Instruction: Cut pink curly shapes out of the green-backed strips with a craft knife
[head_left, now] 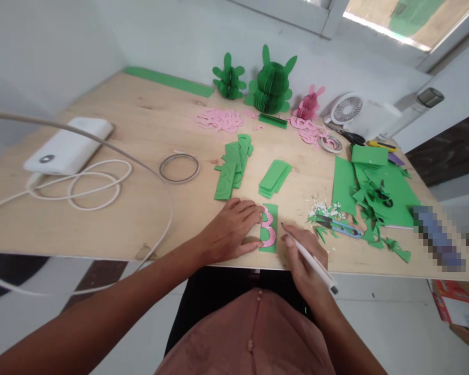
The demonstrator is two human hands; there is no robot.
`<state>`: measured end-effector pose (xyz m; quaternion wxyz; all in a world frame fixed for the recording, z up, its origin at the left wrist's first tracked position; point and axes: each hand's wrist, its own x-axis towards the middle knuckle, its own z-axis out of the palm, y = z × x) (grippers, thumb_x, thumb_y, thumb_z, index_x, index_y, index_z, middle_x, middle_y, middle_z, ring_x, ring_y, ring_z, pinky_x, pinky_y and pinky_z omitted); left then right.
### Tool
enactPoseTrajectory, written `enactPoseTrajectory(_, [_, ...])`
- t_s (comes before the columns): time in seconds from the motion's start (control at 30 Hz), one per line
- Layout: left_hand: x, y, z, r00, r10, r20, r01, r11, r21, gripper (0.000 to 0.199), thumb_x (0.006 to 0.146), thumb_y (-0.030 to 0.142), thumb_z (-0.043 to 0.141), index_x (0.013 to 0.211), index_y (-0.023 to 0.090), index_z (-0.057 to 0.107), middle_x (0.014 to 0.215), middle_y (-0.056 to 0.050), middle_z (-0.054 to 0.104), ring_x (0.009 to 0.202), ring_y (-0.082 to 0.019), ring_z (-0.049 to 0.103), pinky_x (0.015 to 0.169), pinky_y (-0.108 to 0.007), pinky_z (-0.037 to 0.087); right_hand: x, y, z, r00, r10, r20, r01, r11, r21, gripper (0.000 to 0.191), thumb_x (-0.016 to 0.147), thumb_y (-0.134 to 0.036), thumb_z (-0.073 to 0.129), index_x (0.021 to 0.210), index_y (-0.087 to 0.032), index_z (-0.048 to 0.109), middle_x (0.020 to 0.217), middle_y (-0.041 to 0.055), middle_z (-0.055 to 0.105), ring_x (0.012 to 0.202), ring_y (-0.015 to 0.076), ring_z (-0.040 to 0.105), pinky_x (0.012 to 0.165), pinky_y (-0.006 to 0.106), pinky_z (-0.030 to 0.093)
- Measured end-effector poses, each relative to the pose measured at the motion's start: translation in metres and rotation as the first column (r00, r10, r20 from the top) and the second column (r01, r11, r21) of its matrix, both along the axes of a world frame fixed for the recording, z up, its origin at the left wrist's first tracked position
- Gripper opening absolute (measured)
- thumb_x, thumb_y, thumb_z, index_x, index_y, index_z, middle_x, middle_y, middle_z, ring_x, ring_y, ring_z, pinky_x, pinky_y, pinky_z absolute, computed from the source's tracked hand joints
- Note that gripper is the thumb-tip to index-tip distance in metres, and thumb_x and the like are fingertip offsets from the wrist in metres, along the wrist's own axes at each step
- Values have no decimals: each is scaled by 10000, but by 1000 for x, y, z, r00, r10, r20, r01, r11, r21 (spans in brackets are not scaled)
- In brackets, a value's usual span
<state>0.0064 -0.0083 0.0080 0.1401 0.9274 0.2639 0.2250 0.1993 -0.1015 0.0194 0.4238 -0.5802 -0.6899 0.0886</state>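
Observation:
A pink paper cutout point(271, 237) shaped like a 3 or half a bunny outline lies on a green paper strip point(273, 212) near the table's front edge. My left hand point(232, 229) rests flat on the table from the left, its fingers stretched out, with thumb and fingertips on the cutout's left side. In my right hand point(303, 250) is a white pen point(311, 263), its dark tip just right of the strip and apart from it. Beyond my hands lie a small stack of green strips point(274, 176) and a pile of green strips with curved outlines point(234, 164).
Blue thread snips point(341, 226) lie by white scraps point(324, 209) on the right, near green sheets point(398, 182). Green paper bunnies point(272, 86), a pink one point(308, 104) and a small fan point(347, 109) stand behind. A white power bank point(68, 146) with a looped cable is left.

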Motion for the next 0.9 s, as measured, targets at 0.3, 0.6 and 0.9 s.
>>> enactPoseTrajectory(0.3, [-1, 0, 0, 1000, -10, 15, 10, 1000, 0, 264, 842, 372, 642, 1003, 180, 557, 1291, -98, 612, 1213, -271, 495, 1019, -430, 320, -8, 30, -6, 892, -85, -443, -19, 974, -226, 163, 893, -321, 580, 1026, -227, 587, 795, -1, 676, 750, 165, 660, 703, 299, 524])
enactPoseTrajectory(0.6, [-1, 0, -2, 1000, -7, 30, 7, 1000, -4, 227, 835, 360, 643, 951, 183, 562, 1283, -96, 619, 1202, -269, 504, 1015, -434, 321, -8, 36, -9, 861, -134, -491, -23, 954, -300, 114, 857, -321, 605, 865, -207, 606, 758, 4, 654, 686, 146, 609, 626, 264, 491])
enactPoseTrajectory(0.9, [-1, 1, 0, 999, -6, 50, 7, 1000, -23, 211, 831, 344, 643, 950, 191, 560, 1294, -84, 615, 1207, -258, 501, 1021, -432, 315, -12, 46, -10, 861, -147, -487, -9, 953, -303, 94, 856, -304, 596, 840, -212, 595, 729, -3, 662, 665, 144, 620, 597, 255, 484])
